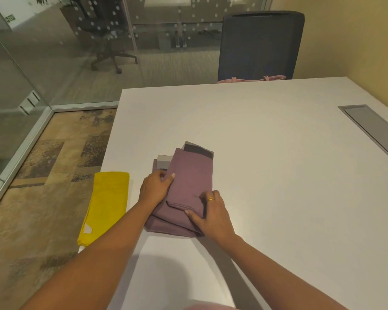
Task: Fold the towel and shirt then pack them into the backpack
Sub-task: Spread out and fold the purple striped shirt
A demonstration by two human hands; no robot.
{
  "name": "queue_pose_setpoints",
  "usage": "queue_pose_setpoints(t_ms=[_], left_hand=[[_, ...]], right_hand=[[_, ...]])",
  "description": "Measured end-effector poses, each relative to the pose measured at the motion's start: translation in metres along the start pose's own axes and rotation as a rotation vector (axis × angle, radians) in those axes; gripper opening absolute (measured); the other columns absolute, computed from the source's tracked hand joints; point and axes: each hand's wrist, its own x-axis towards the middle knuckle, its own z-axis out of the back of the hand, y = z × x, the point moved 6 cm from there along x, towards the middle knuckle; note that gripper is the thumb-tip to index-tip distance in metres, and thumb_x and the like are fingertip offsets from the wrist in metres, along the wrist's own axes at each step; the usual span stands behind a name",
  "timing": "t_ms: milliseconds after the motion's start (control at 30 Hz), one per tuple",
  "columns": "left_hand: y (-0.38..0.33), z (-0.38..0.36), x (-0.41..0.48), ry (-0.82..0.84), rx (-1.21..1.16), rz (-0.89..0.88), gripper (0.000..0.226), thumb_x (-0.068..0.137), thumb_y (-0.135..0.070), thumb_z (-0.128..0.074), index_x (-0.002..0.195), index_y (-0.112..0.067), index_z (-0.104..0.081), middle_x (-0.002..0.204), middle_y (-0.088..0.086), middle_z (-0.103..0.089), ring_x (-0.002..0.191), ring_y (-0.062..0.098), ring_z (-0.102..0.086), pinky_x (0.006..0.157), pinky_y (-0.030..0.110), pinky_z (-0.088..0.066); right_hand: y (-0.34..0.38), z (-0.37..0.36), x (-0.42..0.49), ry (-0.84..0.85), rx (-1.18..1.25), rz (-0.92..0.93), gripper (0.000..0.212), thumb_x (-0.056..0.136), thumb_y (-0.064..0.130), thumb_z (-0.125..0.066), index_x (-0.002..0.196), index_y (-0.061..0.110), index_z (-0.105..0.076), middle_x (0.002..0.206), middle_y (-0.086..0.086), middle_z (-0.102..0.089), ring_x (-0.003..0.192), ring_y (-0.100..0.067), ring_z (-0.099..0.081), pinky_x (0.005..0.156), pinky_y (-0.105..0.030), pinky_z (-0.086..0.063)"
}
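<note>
A mauve shirt (188,175) with grey and dark bands lies folded into a narrow stack on the white table (267,135). My left hand (155,186) grips its left edge, thumb on top of the cloth. My right hand (211,213) holds the near right corner, fingers curled over the folded layers. A folded yellow towel (105,204) lies at the table's left edge, partly overhanging it. A pink bag (251,79) shows only as a strip and strap behind the far table edge, on the chair.
A dark office chair (260,43) stands at the far side of the table. A grey cable hatch (372,126) is set into the table on the right. Glass walls and carpet floor lie to the left.
</note>
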Motion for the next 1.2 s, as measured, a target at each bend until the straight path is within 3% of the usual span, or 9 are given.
queue_pose_setpoints(t_ms=[200,367,433,533,600,700,867,1067,1200], left_hand=[[-0.009,-0.005,0.008,0.068,0.058,0.054,0.056,0.086,-0.044,-0.060,0.124,-0.003,-0.052,0.125,0.016,-0.058,0.113,0.032,-0.055,0.089,0.035,-0.044],[-0.010,-0.005,0.010,0.045,0.058,0.062,0.044,0.085,-0.028,-0.066,0.117,0.000,-0.057,0.119,0.018,-0.061,0.110,0.033,-0.055,0.088,0.034,-0.043],[-0.008,-0.006,0.009,0.037,0.049,0.077,0.041,0.086,-0.026,-0.066,0.116,0.000,-0.058,0.118,0.018,-0.061,0.109,0.033,-0.056,0.087,0.034,-0.044],[-0.005,-0.005,0.007,0.014,0.039,0.087,0.034,0.089,-0.026,-0.061,0.113,-0.001,-0.062,0.116,0.018,-0.063,0.108,0.033,-0.056,0.086,0.034,-0.044],[-0.002,-0.002,0.007,-0.020,0.019,0.082,0.030,0.093,-0.023,-0.054,0.110,-0.001,-0.064,0.117,0.018,-0.063,0.107,0.033,-0.057,0.083,0.031,-0.042],[0.002,0.005,0.008,-0.067,0.040,0.038,0.028,0.096,-0.014,-0.046,0.114,0.000,-0.063,0.118,0.019,-0.063,0.107,0.034,-0.056,0.081,0.029,-0.040],[0.006,0.008,0.024,-0.022,0.156,-0.077,0.031,0.098,-0.008,-0.040,0.122,-0.004,-0.059,0.128,0.017,-0.058,0.116,0.034,-0.053,0.091,0.034,-0.042],[0.020,0.001,0.045,0.230,0.506,-0.181,0.045,0.102,-0.025,-0.030,0.146,-0.018,-0.027,0.157,0.000,-0.017,0.145,0.024,-0.007,0.114,0.048,-0.018],[0.027,-0.003,0.054,0.300,0.679,-0.235,0.049,0.102,-0.034,-0.022,0.149,-0.029,-0.011,0.159,-0.004,-0.004,0.146,0.022,0.003,0.114,0.053,-0.012]], right_hand=[[-0.020,-0.003,-0.012,0.091,0.060,-0.110,0.026,0.086,0.029,-0.060,0.080,0.021,-0.037,0.076,0.008,-0.042,0.062,-0.005,-0.039,0.053,-0.016,-0.029],[-0.024,0.007,-0.016,-0.045,0.304,-0.245,0.032,0.085,0.009,-0.055,0.066,0.020,-0.031,0.060,0.004,-0.043,0.053,-0.011,-0.039,0.047,-0.014,-0.033],[-0.015,0.006,-0.020,0.002,0.320,-0.219,0.032,0.083,0.023,-0.063,0.069,0.021,-0.034,0.062,0.006,-0.045,0.054,-0.008,-0.042,0.047,-0.014,-0.033],[-0.011,0.006,-0.024,0.080,0.008,-0.164,0.044,0.077,0.064,-0.057,0.072,0.025,-0.038,0.062,0.012,-0.045,0.055,-0.002,-0.043,0.049,-0.016,-0.028],[-0.009,0.017,-0.018,0.005,-0.115,-0.130,0.048,0.077,0.071,-0.049,0.071,0.024,-0.039,0.067,0.010,-0.048,0.057,-0.005,-0.045,0.049,-0.019,-0.028],[0.006,0.027,-0.001,-0.075,-0.166,-0.008,0.040,0.084,0.059,-0.050,0.082,0.019,-0.050,0.083,0.005,-0.056,0.072,-0.013,-0.051,0.057,-0.023,-0.035],[0.043,0.018,0.035,0.023,-0.200,0.212,0.029,0.091,0.036,-0.052,0.100,0.010,-0.060,0.103,-0.004,-0.056,0.092,-0.020,-0.053,0.070,-0.024,-0.039],[0.047,0.003,0.083,0.144,-0.233,0.262,0.025,0.096,0.013,-0.041,0.106,0.006,-0.063,0.106,-0.012,-0.064,0.095,-0.029,-0.059,0.077,-0.032,-0.047],[0.053,-0.002,0.102,0.280,-0.326,0.338,0.038,0.099,0.016,-0.032,0.134,0.015,-0.046,0.137,-0.010,-0.051,0.119,-0.029,-0.050,0.092,-0.034,-0.042]])
